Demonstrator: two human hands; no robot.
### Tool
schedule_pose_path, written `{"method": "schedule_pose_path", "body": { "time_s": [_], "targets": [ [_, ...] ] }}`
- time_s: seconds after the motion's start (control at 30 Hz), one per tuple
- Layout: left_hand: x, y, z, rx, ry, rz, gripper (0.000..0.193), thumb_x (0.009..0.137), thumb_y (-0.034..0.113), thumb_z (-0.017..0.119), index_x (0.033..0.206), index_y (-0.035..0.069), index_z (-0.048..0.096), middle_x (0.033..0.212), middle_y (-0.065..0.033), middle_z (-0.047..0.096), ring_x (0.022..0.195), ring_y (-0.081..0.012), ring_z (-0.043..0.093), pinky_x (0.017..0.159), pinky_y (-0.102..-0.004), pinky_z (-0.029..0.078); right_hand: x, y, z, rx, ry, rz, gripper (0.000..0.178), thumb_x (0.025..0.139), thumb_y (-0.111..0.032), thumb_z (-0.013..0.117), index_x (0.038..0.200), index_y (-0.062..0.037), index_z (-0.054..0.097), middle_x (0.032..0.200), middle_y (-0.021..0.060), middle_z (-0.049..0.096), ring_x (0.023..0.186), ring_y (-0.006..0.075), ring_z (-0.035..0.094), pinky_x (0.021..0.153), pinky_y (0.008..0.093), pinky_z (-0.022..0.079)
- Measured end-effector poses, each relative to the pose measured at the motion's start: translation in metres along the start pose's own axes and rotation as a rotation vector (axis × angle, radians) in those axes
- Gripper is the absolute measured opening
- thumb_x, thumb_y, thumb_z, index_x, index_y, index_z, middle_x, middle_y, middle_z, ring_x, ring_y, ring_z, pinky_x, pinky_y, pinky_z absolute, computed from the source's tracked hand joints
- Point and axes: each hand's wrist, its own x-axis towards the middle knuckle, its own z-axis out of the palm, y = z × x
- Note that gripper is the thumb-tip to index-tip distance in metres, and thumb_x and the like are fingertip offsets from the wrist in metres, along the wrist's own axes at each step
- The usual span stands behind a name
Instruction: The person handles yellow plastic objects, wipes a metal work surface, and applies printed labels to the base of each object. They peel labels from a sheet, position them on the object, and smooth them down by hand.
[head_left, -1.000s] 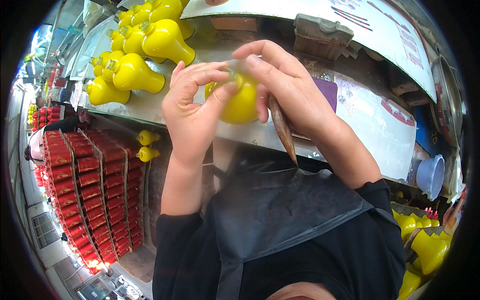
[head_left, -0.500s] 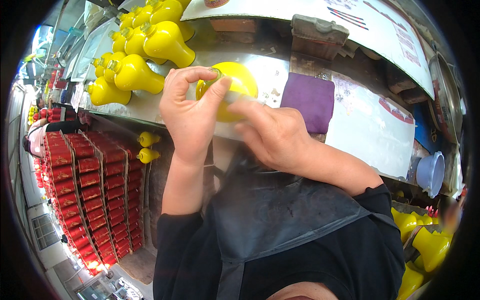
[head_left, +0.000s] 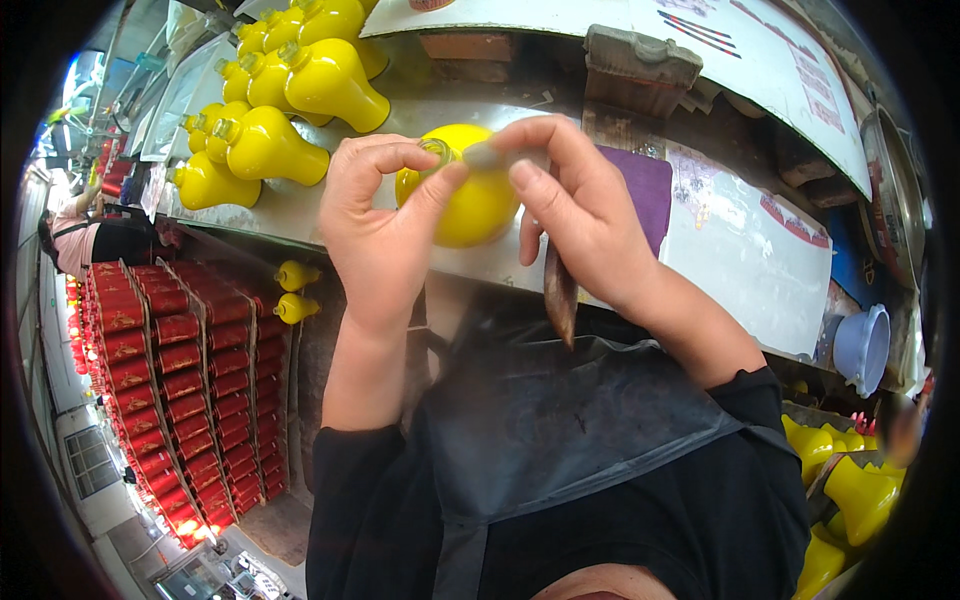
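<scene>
Yellow gloss likely slips, so my left hand (head_left: 372, 222) pinches the bottle (head_left: 475, 215)'s neck (head_left: 437, 150); my right hand (head_left: 588, 212) palms a tapered handle (head_left: 562, 295).

So a long pale workbench (head_left: 415, 107) is being used here, pretty packed tbh. Its left end is taken up by a bunch of glossy yellow vases (head_left: 330, 85), crowded close together. Further right, a purple cloth (head_left: 647, 195) is laid down, with a white sheet (head_left: 750, 275) spread just beside it. At the back, a raised white board (head_left: 590, 14) is topped with a few thin dark strips (head_left: 698, 35), tipped with red.
</scene>
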Motion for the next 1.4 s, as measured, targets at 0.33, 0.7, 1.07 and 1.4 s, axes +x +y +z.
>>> {"method": "schedule_pose_path", "body": {
  "time_s": [0.33,0.7,1.07,1.4],
  "targets": [
    [0.003,-0.003,0.002,-0.140,0.009,-0.018,0.018,0.081,0.004,0.082,0.093,0.008,0.069,0.103,-0.0051,0.074,0.100,-0.0195,0.066,0.111,-0.0421,0.036,0.021,-0.020,-0.015,0.077,-0.127,0.101,0.037,0.108,-0.034,0.049,0.131,-0.0065,0.054,0.099,0.0039,0.062,0.058,0.0080,0.062,0.055,0.0207,0.049],
    [0.007,-0.003,0.000,-0.030,-0.126,0.057,0.018,0.083,0.011,0.082,0.097,0.010,0.071,0.109,-0.0049,0.076,0.111,-0.0226,0.065,0.115,-0.0476,0.030,0.050,-0.024,-0.019,-0.046,-0.262,0.074,0.041,0.108,-0.042,0.050,0.128,-0.0069,0.059,0.105,0.0057,0.065,0.054,0.0092,0.058,0.052,0.0233,0.049],
    [0.004,-0.005,-0.004,0.178,-0.082,0.213,0.014,0.088,0.022,0.074,0.097,0.011,0.073,0.117,-0.0079,0.071,0.120,-0.0306,0.059,0.113,-0.0478,0.030,0.019,0.008,-0.009,-0.400,-0.021,-0.362,0.032,0.105,-0.028,0.056,0.123,-0.0029,0.060,0.094,0.0048,0.067,0.058,0.0063,0.057,0.054,0.0245,0.047],
    [0.024,0.017,-0.008,0.652,-0.192,0.376,0.022,0.087,0.029,0.070,0.081,0.008,0.072,0.122,-0.0102,0.070,0.123,-0.0333,0.057,0.112,-0.0546,0.028,-0.020,0.017,0.004,-0.946,-0.018,-0.730,0.031,0.088,-0.018,0.077,0.115,-0.0080,0.065,0.069,0.0065,0.059,0.053,0.0225,0.060,0.050,0.0343,0.047]
  ]
}}
